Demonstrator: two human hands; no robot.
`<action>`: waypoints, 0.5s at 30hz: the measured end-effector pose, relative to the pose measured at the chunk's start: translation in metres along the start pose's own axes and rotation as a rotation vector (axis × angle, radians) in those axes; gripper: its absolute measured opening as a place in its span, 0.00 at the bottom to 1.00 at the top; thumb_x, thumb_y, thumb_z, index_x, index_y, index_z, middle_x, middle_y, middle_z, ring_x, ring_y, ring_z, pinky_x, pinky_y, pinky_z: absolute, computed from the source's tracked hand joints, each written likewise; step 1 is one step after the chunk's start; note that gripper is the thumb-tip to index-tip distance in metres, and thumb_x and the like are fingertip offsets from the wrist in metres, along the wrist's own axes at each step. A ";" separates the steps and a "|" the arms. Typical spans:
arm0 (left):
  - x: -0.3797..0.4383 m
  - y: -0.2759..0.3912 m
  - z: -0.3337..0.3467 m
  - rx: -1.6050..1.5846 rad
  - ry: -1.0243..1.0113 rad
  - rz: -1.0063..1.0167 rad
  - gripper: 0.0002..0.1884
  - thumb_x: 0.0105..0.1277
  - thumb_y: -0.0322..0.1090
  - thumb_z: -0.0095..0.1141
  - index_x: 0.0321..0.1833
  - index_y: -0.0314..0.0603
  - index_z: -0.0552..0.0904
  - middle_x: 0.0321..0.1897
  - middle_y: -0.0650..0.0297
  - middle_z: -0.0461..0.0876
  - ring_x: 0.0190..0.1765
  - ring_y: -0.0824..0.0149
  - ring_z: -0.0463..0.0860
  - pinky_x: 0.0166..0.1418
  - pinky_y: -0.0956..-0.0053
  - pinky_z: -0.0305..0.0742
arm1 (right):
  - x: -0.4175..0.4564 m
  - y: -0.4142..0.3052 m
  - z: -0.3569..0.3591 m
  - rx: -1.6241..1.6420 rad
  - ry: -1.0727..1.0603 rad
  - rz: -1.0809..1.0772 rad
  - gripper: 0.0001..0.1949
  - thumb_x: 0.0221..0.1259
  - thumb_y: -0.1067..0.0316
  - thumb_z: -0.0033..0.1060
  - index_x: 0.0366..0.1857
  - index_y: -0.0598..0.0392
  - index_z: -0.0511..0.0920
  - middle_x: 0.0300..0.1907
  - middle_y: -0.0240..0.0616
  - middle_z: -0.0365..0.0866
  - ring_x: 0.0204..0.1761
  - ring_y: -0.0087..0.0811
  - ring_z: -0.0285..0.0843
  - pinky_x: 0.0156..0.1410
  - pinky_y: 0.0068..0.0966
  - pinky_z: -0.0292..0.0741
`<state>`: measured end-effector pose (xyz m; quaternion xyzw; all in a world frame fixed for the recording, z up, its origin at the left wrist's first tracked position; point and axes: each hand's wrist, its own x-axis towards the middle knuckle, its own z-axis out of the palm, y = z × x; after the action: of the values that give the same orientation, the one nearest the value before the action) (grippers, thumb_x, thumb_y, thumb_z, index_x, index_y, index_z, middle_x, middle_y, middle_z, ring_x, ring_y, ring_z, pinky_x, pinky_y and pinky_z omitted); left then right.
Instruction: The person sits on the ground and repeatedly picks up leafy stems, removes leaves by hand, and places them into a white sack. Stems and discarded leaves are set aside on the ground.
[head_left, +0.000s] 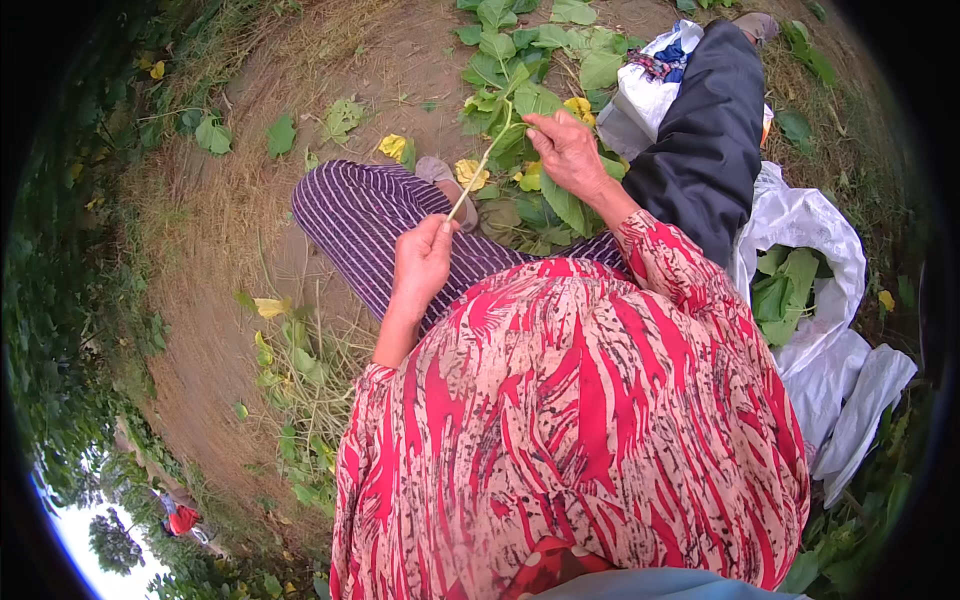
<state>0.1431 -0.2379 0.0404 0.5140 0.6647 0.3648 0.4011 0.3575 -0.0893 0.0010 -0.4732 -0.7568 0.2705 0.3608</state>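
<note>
My left hand (422, 255) grips the lower end of a thin pale green stem (484, 161), which slants up and away to the right. Near the stem's far end, my right hand (566, 150) pinches what looks like a leaf stalk between thumb and fingers; the exact grip is partly hidden. Several broad green leaves hang around and below that end. They overlap a heap of green leaves (499, 45) on the ground between and beyond my legs, so which ones are attached is hard to tell. Yellow leaves (471, 174) lie among them.
A white plastic sack (817, 217) holding green leaves stands open at my right. Another white bag (649, 101), with blue cloth, rests beside my outstretched leg. Bare stems and leaves (322, 390) lie at my left. A person in red (182, 519) is far off, lower left.
</note>
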 end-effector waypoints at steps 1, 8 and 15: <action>-0.001 0.004 0.000 0.010 -0.004 -0.006 0.08 0.69 0.31 0.48 0.36 0.35 0.79 0.13 0.72 0.65 0.19 0.81 0.62 0.22 0.81 0.59 | 0.002 -0.001 0.004 -0.015 -0.006 -0.044 0.09 0.58 0.65 0.58 0.41 0.49 0.81 0.30 0.41 0.74 0.34 0.41 0.77 0.37 0.35 0.73; -0.005 0.001 0.003 0.046 -0.012 0.046 0.07 0.68 0.30 0.49 0.35 0.35 0.79 0.12 0.68 0.66 0.19 0.79 0.65 0.23 0.78 0.62 | 0.000 0.007 0.018 0.013 0.001 -0.131 0.05 0.57 0.64 0.58 0.32 0.52 0.78 0.34 0.39 0.78 0.35 0.42 0.79 0.36 0.36 0.74; -0.008 0.011 0.009 0.163 0.038 0.137 0.06 0.66 0.29 0.49 0.34 0.35 0.77 0.15 0.56 0.70 0.18 0.71 0.69 0.25 0.73 0.67 | -0.007 -0.005 0.023 -0.172 -0.014 -0.069 0.06 0.51 0.64 0.54 0.26 0.54 0.73 0.28 0.41 0.79 0.29 0.45 0.78 0.31 0.39 0.73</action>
<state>0.1571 -0.2432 0.0483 0.5823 0.6629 0.3457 0.3193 0.3382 -0.0995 -0.0114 -0.4741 -0.7957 0.1949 0.3227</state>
